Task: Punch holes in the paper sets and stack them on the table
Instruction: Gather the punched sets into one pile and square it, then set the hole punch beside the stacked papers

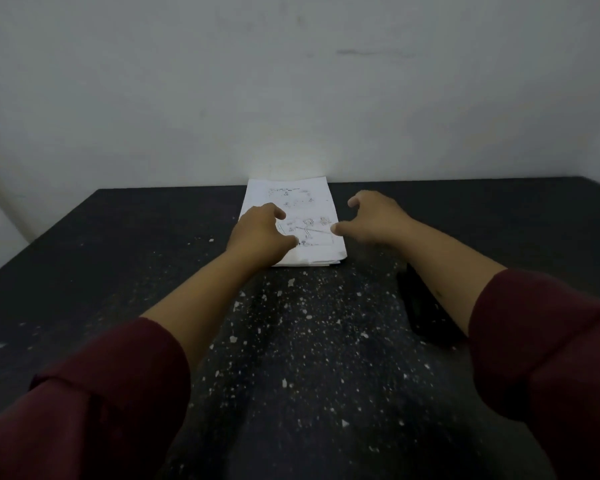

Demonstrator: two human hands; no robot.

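A stack of white printed paper sets (291, 199) lies at the far middle of the dark table (118, 258), its far end against the wall. My left hand (258, 233) hovers over the stack's near left part, fingers loosely curled, holding nothing. My right hand (371, 220) sits just right of the stack's right edge, fingers loosely curled and spread, also holding nothing. Whether either hand touches the paper I cannot tell. A black hole punch (423, 306) lies on the table under my right forearm, partly hidden by it.
Small white paper bits (309, 327) are scattered over the table's middle and near part. A pale wall (291, 81) rises right behind the table's far edge. Dark red sleeves cover both forearms near the camera.
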